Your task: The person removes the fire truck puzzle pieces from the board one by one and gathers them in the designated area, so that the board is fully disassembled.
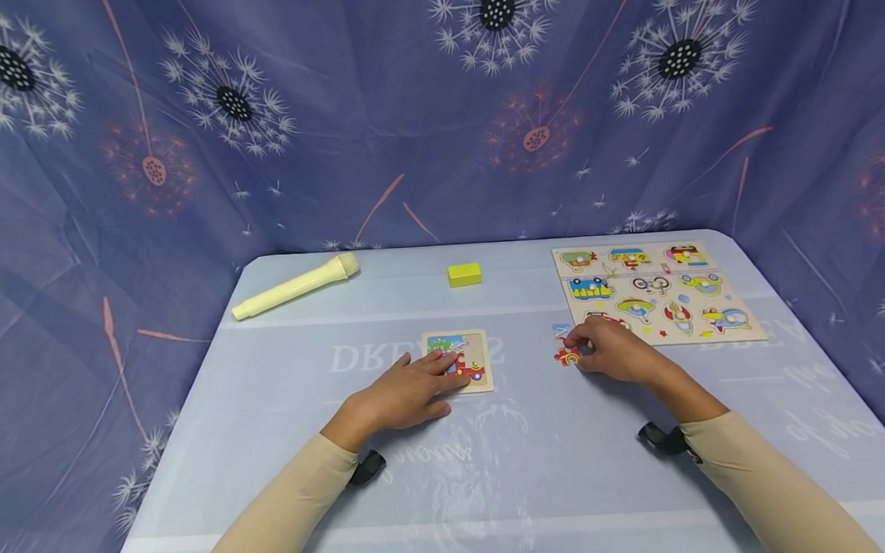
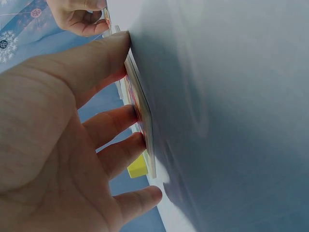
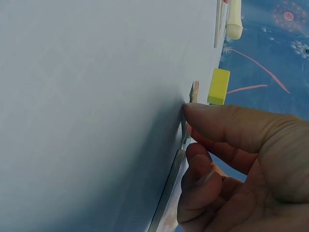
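Observation:
My left hand [image 1: 403,391] rests with its fingers spread across a small wooden jigsaw puzzle [image 1: 489,359] in the head view. Pieces showing a red vehicle and a green tree fill part of its frame; at the right, bare wood shows. In the left wrist view the fingertips touch the puzzle's [image 2: 147,118] face and edge. To the right, thumb and fingers of my right hand [image 1: 617,351] pinch a jigsaw piece [image 1: 564,355] with red and blue printing, low over the table. The right wrist view shows this jigsaw piece [image 3: 194,92] edge-on, mostly covered by the thumb.
A larger wooden peg puzzle board [image 1: 670,310] with colourful vehicles lies beyond my right hand, partly under it in the head view. At the back stands a yellow block [image 1: 464,275]. A cream microphone-shaped object [image 1: 296,287] lies at the back left. Behind the table [image 1: 286,452] hangs a blue curtain.

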The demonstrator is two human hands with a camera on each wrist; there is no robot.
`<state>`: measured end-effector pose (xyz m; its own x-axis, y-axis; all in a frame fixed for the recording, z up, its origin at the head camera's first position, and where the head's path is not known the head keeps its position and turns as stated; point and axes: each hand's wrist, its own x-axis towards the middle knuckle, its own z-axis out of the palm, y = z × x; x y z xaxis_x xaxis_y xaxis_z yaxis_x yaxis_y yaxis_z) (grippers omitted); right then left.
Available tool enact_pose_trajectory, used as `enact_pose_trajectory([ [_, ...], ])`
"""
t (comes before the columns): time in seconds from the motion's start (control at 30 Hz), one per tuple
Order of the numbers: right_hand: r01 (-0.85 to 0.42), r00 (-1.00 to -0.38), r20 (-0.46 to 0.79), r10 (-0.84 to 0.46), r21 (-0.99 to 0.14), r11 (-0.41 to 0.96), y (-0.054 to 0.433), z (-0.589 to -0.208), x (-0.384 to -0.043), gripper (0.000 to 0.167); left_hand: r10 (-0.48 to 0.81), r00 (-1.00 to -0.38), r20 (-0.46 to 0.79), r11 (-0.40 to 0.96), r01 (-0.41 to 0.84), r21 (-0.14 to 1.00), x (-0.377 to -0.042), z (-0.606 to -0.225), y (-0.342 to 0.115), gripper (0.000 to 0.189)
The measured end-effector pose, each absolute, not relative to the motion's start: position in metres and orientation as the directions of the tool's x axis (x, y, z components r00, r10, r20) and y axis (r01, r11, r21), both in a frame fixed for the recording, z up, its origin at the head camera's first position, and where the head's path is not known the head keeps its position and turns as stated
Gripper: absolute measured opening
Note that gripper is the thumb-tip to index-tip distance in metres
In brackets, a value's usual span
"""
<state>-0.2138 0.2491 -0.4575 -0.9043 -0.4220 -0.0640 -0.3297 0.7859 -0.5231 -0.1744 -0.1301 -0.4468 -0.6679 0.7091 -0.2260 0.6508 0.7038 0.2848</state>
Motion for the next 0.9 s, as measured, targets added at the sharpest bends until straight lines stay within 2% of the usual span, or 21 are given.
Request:
enact_pose_trajectory([
  [0.37,-0.330,-0.900,-0.052,-0.434,-0.570,0.753,0.235,-0.449,-0.214,0.028,0.706,-0.670,-0.230,0.707,0.651,0.277,-0.175,-0.446,-0.129,0.056],
  [0.7,-0.385,-0.831,-0.093,-0.549,-0.615,0.688,0.158,-0.445,-0.211,0.048,0.708,-0.667,-0.232,0.705,0.649,0.286,-0.175,-0.446,-0.129,0.055],
  [0.9,-0.428,-0.791,-0.146,-0.594,-0.562,0.708,0.119,-0.453,-0.202,0.053,0.713,-0.665,-0.221,0.700,0.659,0.276,-0.176,-0.447,-0.130,0.054],
])
